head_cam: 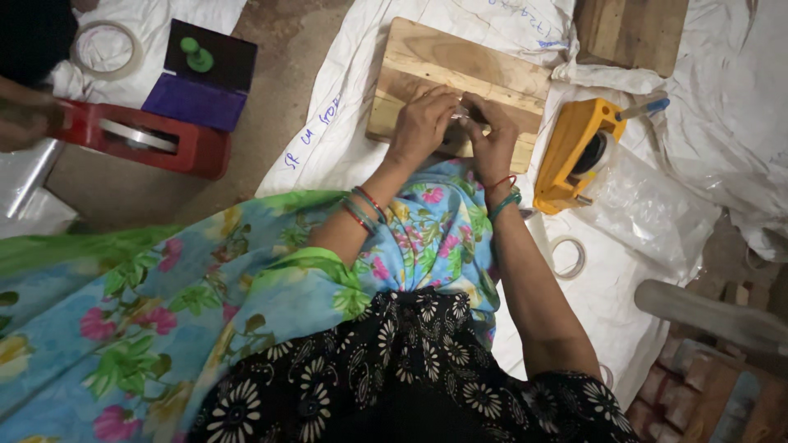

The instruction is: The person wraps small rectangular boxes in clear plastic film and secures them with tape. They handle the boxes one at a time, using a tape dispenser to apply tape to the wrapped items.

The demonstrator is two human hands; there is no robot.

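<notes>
Between the two hands sits a small pale item point(461, 113), mostly hidden by fingers, so its kind cannot be told; it lies over the lower edge of the wooden board point(460, 70) at about 12 o'clock from the person's lap. The left hand point(423, 123) is curled palm-down, fingertips pinching the item from the left; the right hand point(491, 131) bends at the wrist and grips it from the right, knuckles up (both wrists wear thin bangles). The forearms converge from the flowered cloth point(427, 221) toward the board. At 2 o'clock stands a yellow tape dispenser point(570, 156) with a blue pen point(644, 107) resting on top, clear plastic bags point(648, 209) just beside it, a tape ring point(568, 257) at 3 o'clock. At 10 o'clock a red dispenser point(148, 139) lies near a purple box point(197, 98) bearing a green stamp point(197, 56). Another tape roll point(105, 47) is partly cut off at 11 o'clock, where a second person's arm point(20, 119) enters, blurred and dark.
</notes>
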